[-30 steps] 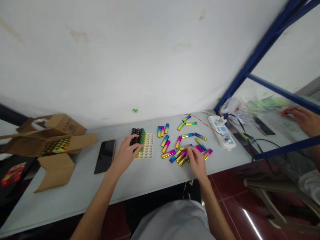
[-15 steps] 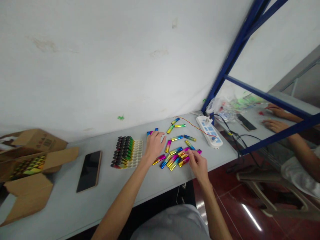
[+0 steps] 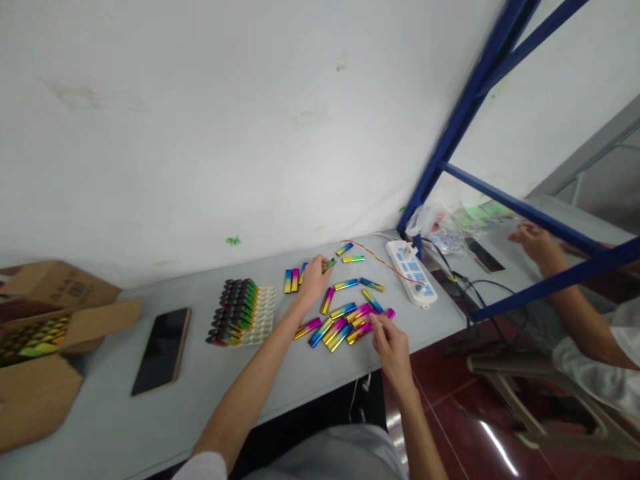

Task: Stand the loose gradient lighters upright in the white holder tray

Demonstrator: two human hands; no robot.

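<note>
I see many small iridescent sticks [image 3: 345,320] spread on the grey bench [image 3: 280,387], and I judge the step in hand is the gathering of loose sticks for the tray. My left hand [image 3: 314,280] lies over the far sticks, with its fingers curled on one greenish stick [image 3: 329,265]; I cannot tell if this grip is really closed on it or only touching. My right hand [image 3: 389,341] is at the near edge of the cluster, and its fingertips are pressed together on the end of a pink stick [image 3: 383,316], like a pinch. The sticks are short, flat and shiny, with colours going from gold to pink, blue and green; most lie close together and some overlap, so I think a clean pinch of a single one needs care. To the left of them stands a pale tray [image 3: 267,313] with oval holes, and its left part is filled with dark-capped pieces [image 3: 234,312] standing in rows. Further left lies a dark phone [image 3: 161,350], and at the left edge is an open carton [image 3: 45,333] with more coloured pieces inside. To the right a white power strip [image 3: 411,275] lies by a blue frame [image 3: 450,143], and behind the frame another person's hand [image 3: 534,241] is working.
</note>
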